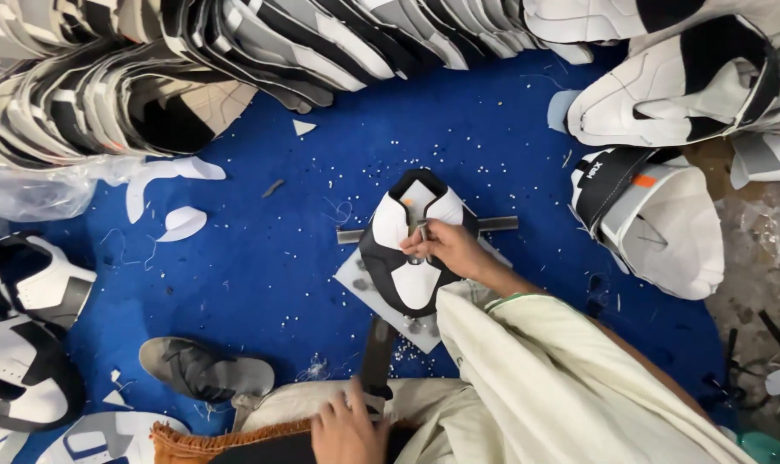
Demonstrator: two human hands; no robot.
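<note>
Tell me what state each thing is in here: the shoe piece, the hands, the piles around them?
Shoe upper: mounted on a metal stand, flat side up.
Right hand: fingers pinching at the upper's middle.
Left hand: gripping the dark lever, low near the lap.
Stacked uppers: leaning in rows, unassembled.
Sandal: lying empty on the blue mat.

right hand (446, 247): my arm stretched forward, fingers pinched together, palm down | left hand (348, 427): drawn in close to my body, fingers curled in a grip
</note>
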